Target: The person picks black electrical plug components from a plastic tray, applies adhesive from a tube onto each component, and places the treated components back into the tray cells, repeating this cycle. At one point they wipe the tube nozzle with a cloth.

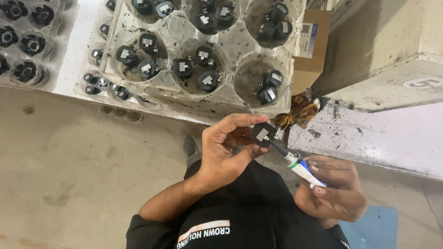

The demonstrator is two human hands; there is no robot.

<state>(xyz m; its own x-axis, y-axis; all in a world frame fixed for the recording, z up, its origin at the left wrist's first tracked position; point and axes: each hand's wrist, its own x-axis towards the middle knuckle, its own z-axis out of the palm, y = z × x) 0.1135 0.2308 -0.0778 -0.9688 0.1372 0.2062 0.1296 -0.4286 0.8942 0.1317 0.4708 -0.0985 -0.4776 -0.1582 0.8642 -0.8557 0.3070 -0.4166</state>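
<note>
The left hand (221, 150) pinches a black disc (263, 134) between thumb and fingers, below the table (397, 133) edge. The right hand (332, 186) grips a white tube (302, 169), its dark nozzle touching the disc. Trays (230, 99) of similar discs lie on the table.

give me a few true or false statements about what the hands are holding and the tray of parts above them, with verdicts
1. The left hand pinches a round black part between thumb and fingers. True.
2. The right hand holds a pair of scissors. False: it holds a small white tube with a black nozzle.
3. The tube's nozzle tip points at the black part. True.
4. The clear plastic tray has square compartments with nothing in them. False: its wells are round and hold several black parts each.
5. A cardboard box sits at the right of the tray. True.
6. Both hands rest flat on the bench. False: both are raised, each with a grip on its item.
</note>
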